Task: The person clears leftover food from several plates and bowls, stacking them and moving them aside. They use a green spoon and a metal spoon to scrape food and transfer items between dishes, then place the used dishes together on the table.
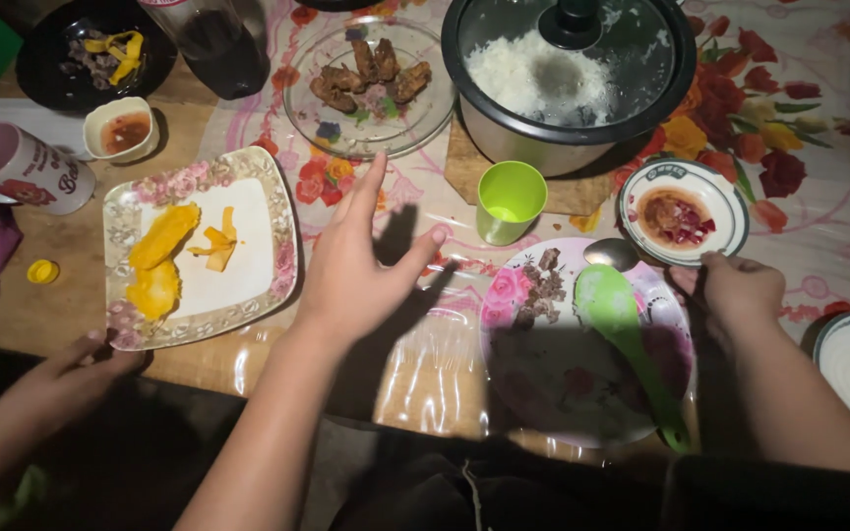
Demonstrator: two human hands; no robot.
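My left hand hovers open, fingers spread, over the plastic-covered table, pointing toward a glass plate of fried meat pieces. My right hand is at the right rim of a pink floral plate and is closed on the handle of a metal spoon, whose bowl lies at the plate's far edge. On the plate are a few dark meat pieces and a green rice paddle. A green cup stands between my hands.
A rice cooker pot with white rice stands behind the cup, and a small sauce bowl is to its right. Another person's hand touches a square plate of yellow fruit slices. At far left are a mug and a dip dish.
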